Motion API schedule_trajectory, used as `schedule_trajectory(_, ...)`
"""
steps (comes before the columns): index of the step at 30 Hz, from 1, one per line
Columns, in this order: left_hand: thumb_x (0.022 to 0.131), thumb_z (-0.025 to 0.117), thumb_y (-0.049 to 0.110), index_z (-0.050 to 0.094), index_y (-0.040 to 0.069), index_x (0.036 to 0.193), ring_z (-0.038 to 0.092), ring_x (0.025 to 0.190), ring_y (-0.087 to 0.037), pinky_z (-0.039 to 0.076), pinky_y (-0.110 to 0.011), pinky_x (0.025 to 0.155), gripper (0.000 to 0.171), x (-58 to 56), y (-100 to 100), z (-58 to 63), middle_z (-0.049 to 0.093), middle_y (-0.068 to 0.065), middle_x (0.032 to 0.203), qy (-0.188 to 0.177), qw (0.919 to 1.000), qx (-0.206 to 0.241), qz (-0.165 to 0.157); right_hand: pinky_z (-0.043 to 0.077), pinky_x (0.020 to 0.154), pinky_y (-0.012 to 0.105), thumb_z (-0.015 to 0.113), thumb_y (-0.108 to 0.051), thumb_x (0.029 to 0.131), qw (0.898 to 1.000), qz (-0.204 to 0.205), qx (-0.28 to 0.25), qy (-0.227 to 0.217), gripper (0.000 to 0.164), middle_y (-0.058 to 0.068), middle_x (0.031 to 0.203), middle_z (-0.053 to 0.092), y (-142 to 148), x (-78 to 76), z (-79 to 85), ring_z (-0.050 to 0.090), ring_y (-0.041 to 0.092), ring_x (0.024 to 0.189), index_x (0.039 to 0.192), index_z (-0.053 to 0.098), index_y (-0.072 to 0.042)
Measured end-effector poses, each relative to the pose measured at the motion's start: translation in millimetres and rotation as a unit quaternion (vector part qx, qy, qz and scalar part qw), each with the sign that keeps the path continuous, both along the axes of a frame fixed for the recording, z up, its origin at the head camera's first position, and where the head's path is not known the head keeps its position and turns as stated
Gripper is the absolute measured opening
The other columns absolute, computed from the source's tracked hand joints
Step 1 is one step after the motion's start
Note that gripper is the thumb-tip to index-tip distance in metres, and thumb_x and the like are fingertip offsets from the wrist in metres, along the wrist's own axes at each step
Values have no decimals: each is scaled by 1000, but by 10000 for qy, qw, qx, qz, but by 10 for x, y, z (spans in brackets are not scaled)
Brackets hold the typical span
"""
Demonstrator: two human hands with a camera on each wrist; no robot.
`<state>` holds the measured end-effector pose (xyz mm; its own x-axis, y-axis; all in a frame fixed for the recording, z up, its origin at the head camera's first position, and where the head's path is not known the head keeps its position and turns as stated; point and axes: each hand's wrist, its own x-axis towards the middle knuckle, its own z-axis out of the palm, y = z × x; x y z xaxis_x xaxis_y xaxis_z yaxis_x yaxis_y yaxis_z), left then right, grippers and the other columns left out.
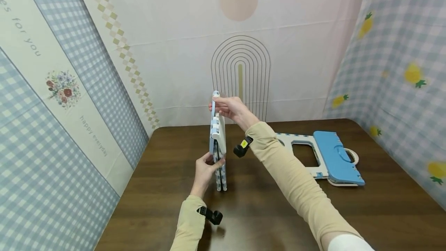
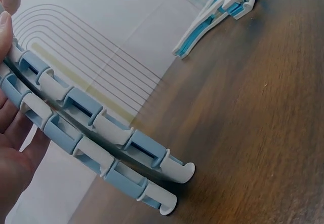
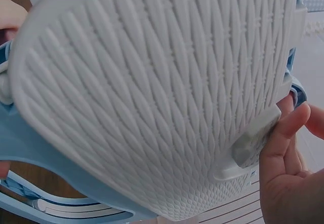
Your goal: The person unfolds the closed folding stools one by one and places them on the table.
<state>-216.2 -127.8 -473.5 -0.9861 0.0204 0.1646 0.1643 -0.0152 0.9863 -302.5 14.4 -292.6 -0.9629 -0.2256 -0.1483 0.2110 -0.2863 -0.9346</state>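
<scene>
Plainly, in the head view the stool (image 1: 222, 140) is upright and edge-on over the tabletop (image 1: 150, 204), seemingly folded nearly flat, while a second stool (image 1: 324, 154) lies to its right. The left hand (image 1: 203, 171) pinches it low between thumb and fingers; the right hand (image 1: 234, 108) pinches it near the top. A steady lower hold while the upper hand guides the panels should keep it from twisting. On the left-hand cloth (image 1: 42, 96), "happy everyday" and "for you" read clearly; the word before the latter is cut off. The left wrist view shows two hinge rows (image 2: 83, 138) with a narrow gap, best kept free of skin. In the right wrist view, the right fingers hold the woven-patterned panel (image 3: 152, 102) beside a pale tab (image 3: 250, 140); no brand is legible.
</scene>
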Motion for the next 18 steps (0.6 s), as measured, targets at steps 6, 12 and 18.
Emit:
schedule_trajectory(6, 80, 77, 3, 66, -7, 112, 65, 86, -6, 53, -23, 77, 35, -15, -104, -46, 72, -14, 100, 0, 9999, -141, -32, 47, 49, 14, 67, -14, 91, 9998, -32, -187, -44, 38, 4, 76, 76, -79, -8, -69, 72, 12, 65, 126, 59, -2)
schedule_trajectory(12, 79, 80, 11, 68, -2, 113, 65, 86, -7, 52, -22, 77, 38, -26, -161, -51, 72, -18, 105, 126, 9997, -193, 46, 48, 51, 14, 69, -13, 90, 9992, -193, -326, 89, 40, 4, 77, 76, -131, -6, -100, 72, 11, 65, 126, 60, 2)
schedule_trajectory(18, 79, 81, 17, 68, -3, 113, 67, 87, -7, 54, -23, 76, 41, -22, -268, -88, 72, -19, 105, 338, 9985, -420, 43, 58, 78, 25, 63, -15, 94, 9879, -961, 651, 1033, 32, 3, 87, 72, -22, 74, -278, 69, 10, 74, 122, 61, 2)
